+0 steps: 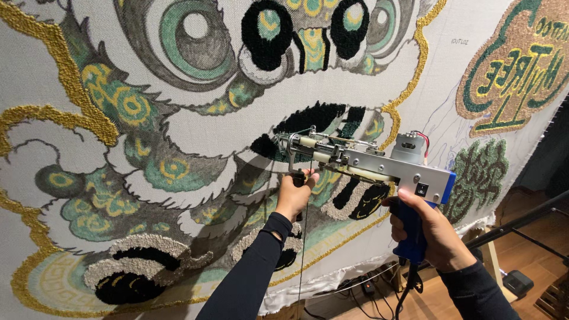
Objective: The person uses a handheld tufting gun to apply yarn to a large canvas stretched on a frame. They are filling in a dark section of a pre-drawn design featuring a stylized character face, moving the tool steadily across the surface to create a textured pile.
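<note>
Both hands hold a tufting gun up against a large stretched backing cloth that carries a half-filled lion-face design in black, green, gold and grey pile. The right hand has its grip closed around the gun's blue rear handle, fingers wrapped just under the small black switch; the left hand has its grip closed on the short black front handle below the needle end. The needle tip sits at or touching the cloth beside a black tufted patch at the mouth of the design, though whether it has pierced the weave cannot be told. A thin black yarn hangs down from the gun between the forearms. As a judgement, the main risks are these: if the gun tilts or loses pressure against the cloth, the needle could skip or tear the weave; the slack yarn could snag on a sleeve and starve the needle; drifting off the drawn outline would put black pile into the neighbouring green and gold area. The power cable dangling under the right hand could also tug the gun sideways. No container shows anywhere; only cables and a plug strip lie on the wooden floor below the frame.
</note>
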